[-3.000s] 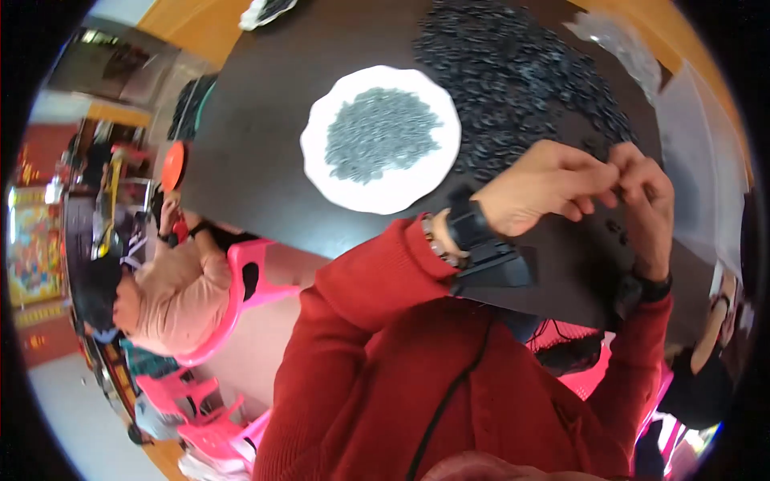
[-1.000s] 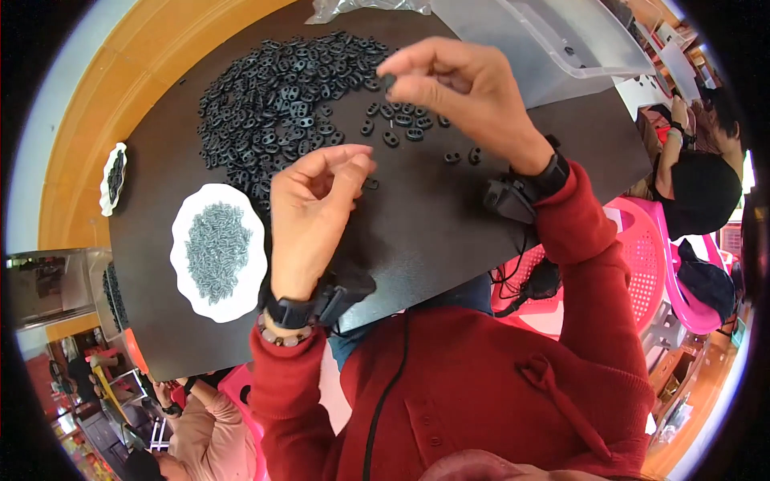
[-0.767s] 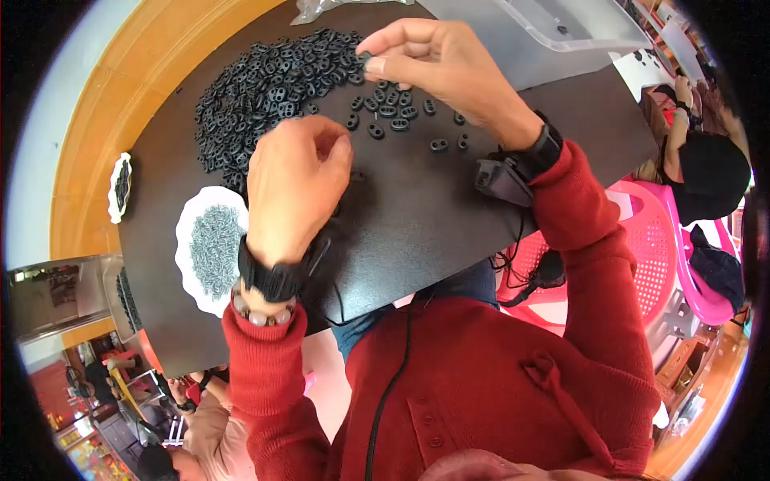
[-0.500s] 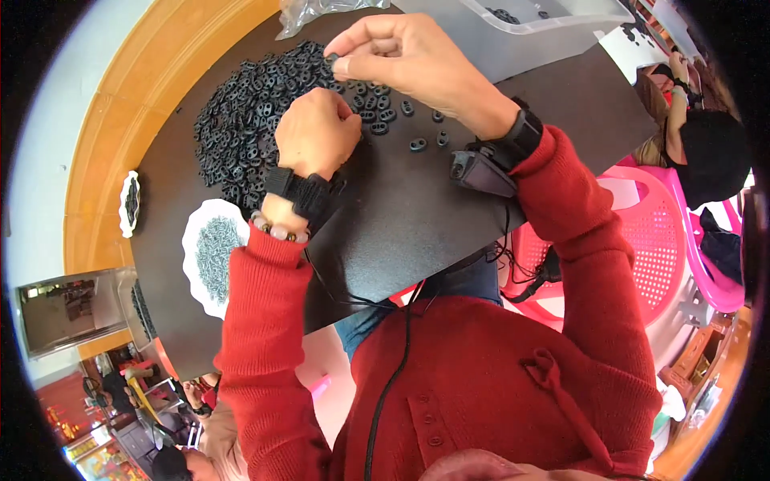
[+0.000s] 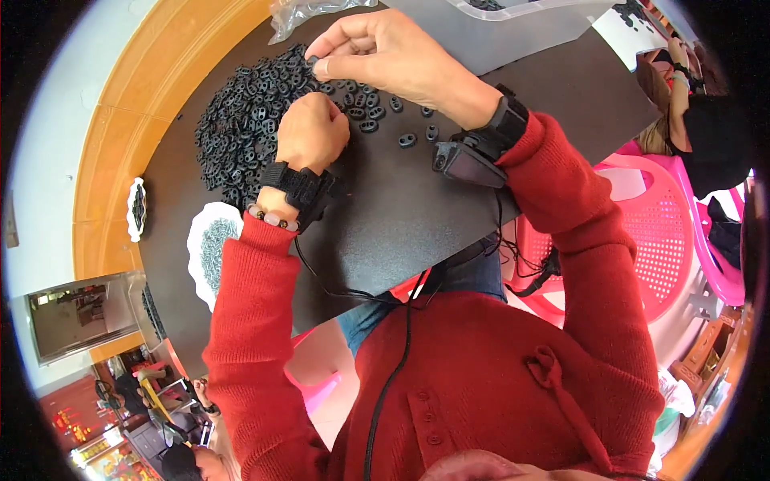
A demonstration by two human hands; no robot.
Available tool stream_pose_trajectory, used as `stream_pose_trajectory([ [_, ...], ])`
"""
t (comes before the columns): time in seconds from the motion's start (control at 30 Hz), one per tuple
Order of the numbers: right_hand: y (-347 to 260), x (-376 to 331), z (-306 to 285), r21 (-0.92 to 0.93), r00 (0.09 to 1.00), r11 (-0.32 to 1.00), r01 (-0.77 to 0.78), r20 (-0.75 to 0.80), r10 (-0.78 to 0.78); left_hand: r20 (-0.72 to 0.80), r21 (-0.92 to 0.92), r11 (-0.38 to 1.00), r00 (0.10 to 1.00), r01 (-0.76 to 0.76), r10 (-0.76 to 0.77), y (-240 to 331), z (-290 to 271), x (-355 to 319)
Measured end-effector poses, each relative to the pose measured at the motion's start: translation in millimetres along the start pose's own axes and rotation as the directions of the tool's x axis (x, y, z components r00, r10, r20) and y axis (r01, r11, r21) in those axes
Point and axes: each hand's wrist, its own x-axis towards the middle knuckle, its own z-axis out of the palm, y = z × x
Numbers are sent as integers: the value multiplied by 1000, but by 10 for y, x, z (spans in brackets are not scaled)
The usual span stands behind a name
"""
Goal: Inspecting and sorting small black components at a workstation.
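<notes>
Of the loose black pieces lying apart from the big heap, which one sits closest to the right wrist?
The black oval piece just beside the wrist device on the right hand. The other strays, like its neighbour, lie further towards the heap.

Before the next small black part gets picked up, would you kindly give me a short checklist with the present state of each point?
1. Right hand grips a part: ok, thumb and forefinger pinch a small black piece at the heap's edge.
2. Left hand free: cannot tell, it is a closed fist on the black tabletop; its contents are hidden.
3. Supply: ok, the heap of black oval parts is large and lies right by both hands.
4. Loose parts separated: ok, several lie singly between the hands.
5. White plate of small grey pieces: ok, on the table beside the left forearm, partly hidden by the sleeve.
</notes>
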Motion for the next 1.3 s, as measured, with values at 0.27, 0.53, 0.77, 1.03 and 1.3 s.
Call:
stream_pose_trajectory([
  [0.27,-20,237,313,62,997,998,2,81,-7,118,-826,530,977,195,-175,-113,-577,-391],
  [0.53,18,91,528,13,990,996,-85,114,83,232,-973,-72,936,221,-263,-491,-671,-915],
  [0.77,109,-132,474,-69,960,965,-254,102,260,101,-995,-13,947,102,-304,-413,-782,-1022],
  [1.03,149,-55,544,-42,979,983,-179,89,182,-138,-973,223,927,-61,-349,-367,-677,-924],
  [1.3,275,19,608,-161,988,977,-138,52,148,-66,-992,127,927,-20,-369,-435,-527,-781],
])
